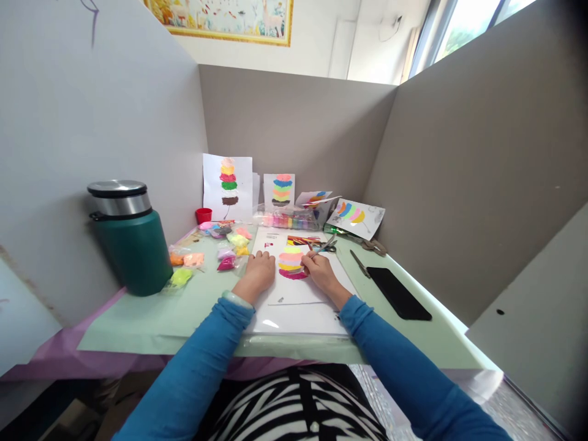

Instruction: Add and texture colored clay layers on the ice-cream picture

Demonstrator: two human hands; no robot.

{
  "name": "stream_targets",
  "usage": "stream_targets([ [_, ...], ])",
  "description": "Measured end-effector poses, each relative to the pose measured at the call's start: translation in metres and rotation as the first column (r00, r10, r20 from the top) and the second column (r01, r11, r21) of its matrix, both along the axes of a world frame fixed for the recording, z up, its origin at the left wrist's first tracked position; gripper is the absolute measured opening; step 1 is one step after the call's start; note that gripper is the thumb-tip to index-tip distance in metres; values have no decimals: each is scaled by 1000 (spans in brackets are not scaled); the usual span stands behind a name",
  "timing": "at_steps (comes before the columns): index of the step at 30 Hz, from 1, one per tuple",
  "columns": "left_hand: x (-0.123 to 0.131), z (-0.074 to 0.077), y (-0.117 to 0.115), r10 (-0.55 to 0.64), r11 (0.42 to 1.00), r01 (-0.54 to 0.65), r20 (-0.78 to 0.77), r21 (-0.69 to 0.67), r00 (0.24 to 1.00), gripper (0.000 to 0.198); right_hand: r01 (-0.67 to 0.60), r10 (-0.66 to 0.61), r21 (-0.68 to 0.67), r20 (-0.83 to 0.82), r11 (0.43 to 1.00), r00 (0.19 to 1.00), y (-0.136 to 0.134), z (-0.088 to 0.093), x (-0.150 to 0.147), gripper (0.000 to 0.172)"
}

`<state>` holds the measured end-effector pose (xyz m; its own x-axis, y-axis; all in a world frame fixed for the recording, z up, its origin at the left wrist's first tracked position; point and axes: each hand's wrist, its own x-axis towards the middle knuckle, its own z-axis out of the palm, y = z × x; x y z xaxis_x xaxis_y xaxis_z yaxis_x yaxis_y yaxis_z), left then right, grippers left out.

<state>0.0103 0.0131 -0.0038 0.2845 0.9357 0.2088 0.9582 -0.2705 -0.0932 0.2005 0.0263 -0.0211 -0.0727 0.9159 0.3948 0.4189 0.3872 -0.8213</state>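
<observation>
A white sheet of paper (285, 295) lies before me with curved bands of yellow, peach, orange and magenta clay (293, 275). At its left edge rests my left hand (258, 272), fingers curled and pressed together against the paper. My right hand (320, 272) is closed around a slim silvery tool (327, 244), whose exact kind I cannot make out; its fingertips are at the right ends of the bands. Beneath the sheet is a larger white board or pad (298, 324). Scissors (331, 248) lie just beyond my right hand, beside printed coloured pencils (303, 241).
A green flask (133, 245) stands at left, near bags of coloured clay (225, 263). A black phone (399, 294) and a grey knife-like tool (359, 263) lie at right. Finished cards (239, 184) lean on the back partition (294, 122), with a red cup (203, 215) nearby.
</observation>
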Motion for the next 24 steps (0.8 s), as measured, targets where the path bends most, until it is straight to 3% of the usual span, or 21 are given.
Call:
stream_targets([
  [5,0,1,-1,-2,1000,2,-11,4,1000,37,-89,90,-20,25,996,996,-1,-1,-6,31],
  [9,0,1,-1,2,1000,-2,-2,2,1000,37,-19,16,36,93,999,995,0,0,2,34],
  [13,0,0,0,0,1000,0,6,2,1000,37,9,-10,35,29,999,1000,0,0,7,31],
  [19,0,2,-1,1,1000,0,-11,1,1000,37,-136,133,-36,-67,990,989,0,-3,-4,27],
  [24,1,2,-1,9,1000,-9,-14,-9,1000,36,-67,67,-10,13,998,998,-1,0,2,27],
])
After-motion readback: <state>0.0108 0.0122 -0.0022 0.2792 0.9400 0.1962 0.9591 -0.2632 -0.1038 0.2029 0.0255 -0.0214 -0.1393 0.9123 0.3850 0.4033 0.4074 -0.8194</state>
